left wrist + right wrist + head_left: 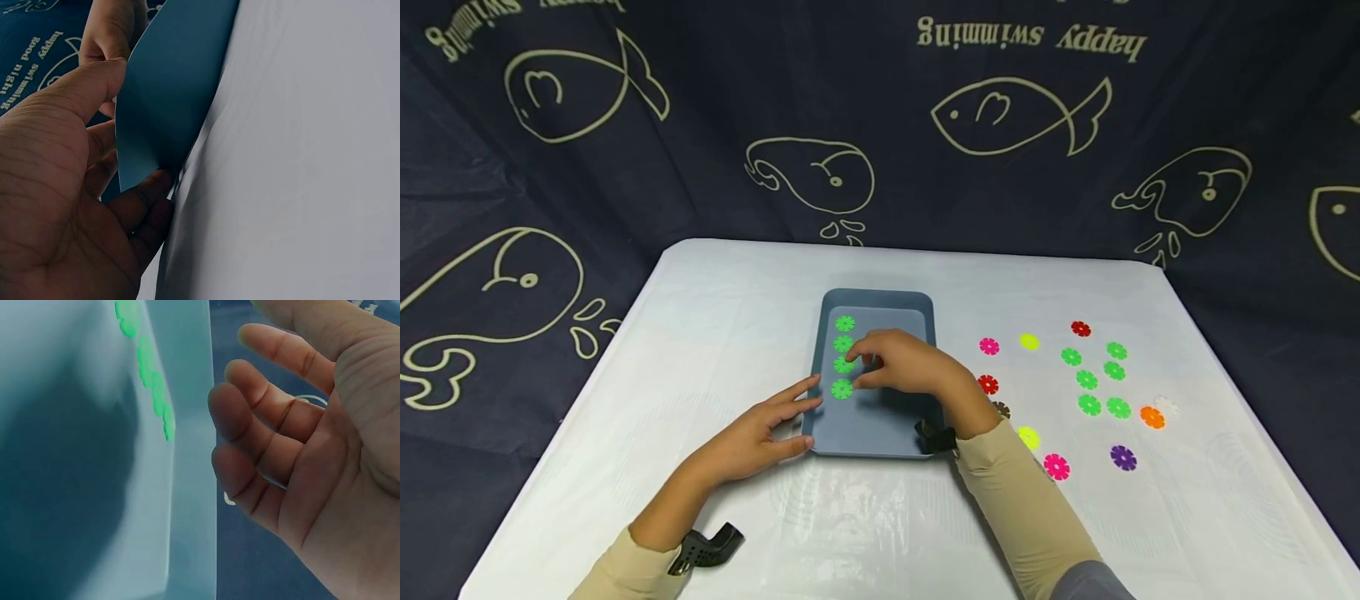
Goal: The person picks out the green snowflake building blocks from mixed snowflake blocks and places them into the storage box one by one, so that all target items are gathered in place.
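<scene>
A blue-grey tray (880, 433) lies on the white table, with a column of several green notched discs (842, 389) along its left side. My right hand (898, 362) hovers over the tray beside the lower discs, fingers bent and parted; the right wrist view shows nothing between the visible fingers of this hand (300, 425). At the tray's left wall, my left hand (748, 442) rests its spread fingertips. In the left wrist view, the fingers of this hand (75, 187) touch the outside of the tray wall (169, 87).
Right of the tray lie several loose green discs (1086, 379), pink discs (1056, 467), red discs (1080, 328), yellow discs (1029, 342), an orange disc (1152, 417), a purple disc (1123, 457) and a white disc (1166, 407). A brown disc (1002, 409) is beside my right forearm. Dark patterned cloth (880, 192) hangs behind.
</scene>
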{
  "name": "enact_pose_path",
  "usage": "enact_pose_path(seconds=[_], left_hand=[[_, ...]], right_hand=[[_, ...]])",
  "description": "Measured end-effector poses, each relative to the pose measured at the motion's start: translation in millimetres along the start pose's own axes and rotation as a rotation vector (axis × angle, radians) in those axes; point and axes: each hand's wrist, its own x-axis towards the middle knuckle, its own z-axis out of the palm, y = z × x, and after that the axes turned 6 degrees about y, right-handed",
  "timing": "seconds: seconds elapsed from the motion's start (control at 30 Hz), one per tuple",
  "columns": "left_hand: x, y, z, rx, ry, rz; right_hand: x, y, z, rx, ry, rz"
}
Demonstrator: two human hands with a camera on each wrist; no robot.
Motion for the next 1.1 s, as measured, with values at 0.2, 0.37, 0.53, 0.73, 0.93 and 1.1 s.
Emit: enact_pose_path(seconds=[0.2, 0.37, 0.53, 0.73, 0.93, 1.1], left_hand=[[0.3, -0.9, 0.5, 0.013, 0.004, 0.003], [0.7, -0.5, 0.3, 0.022, 0.007, 0.0], [0.6, -0.1, -0.4, 0.019, 0.004, -0.001], [0.9, -0.1, -0.3, 0.022, 0.001, 0.002], [0.5, -0.4, -0.3, 0.031, 0.004, 0.006], [0.7, -0.7, -0.1, 0.044, 0.005, 0.011]], right_hand=[[-9.2, 3.8, -6.8, 0.005, 0.046, 0.021], [-18.8, 7.1, -13.6, -0.005, 0.113, 0.034], [-28.6, 12.0, -19.8, -0.005, 0.163, 0.047], [-40.5, 20.1, -26.9, 0.009, 0.192, 0.086], [-53.0, 28.8, -33.2, 0.039, 0.219, 0.133], [-62.2, 36.6, -38.4, 0.063, 0.226, 0.2]])
